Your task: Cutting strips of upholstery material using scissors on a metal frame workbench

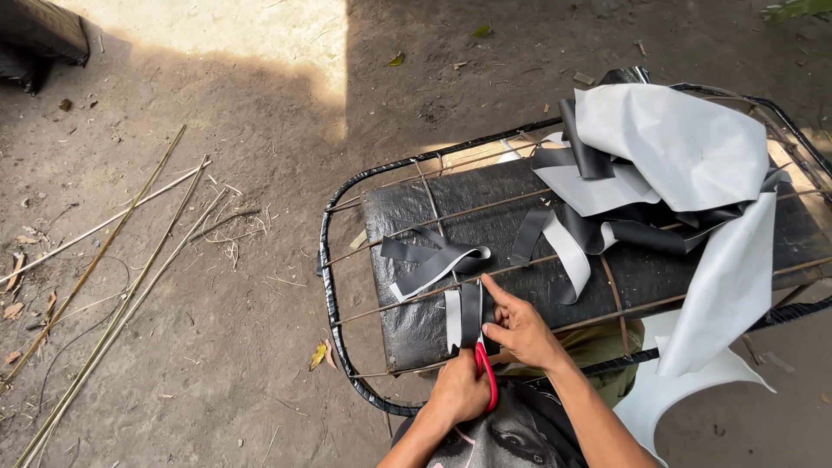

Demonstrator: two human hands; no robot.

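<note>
Cutting is under way: left hand (458, 388) grips red scissors (486, 374) at a dark strip (469, 314), right hand (518, 328) fingers pinning it; several strips (433, 260) cut, big sheet (685, 147) uncut.

Red-handled scissors (485, 374) upright at the frame's near edge, black-and-white strip (463, 316) lying flat across the wires
</note>
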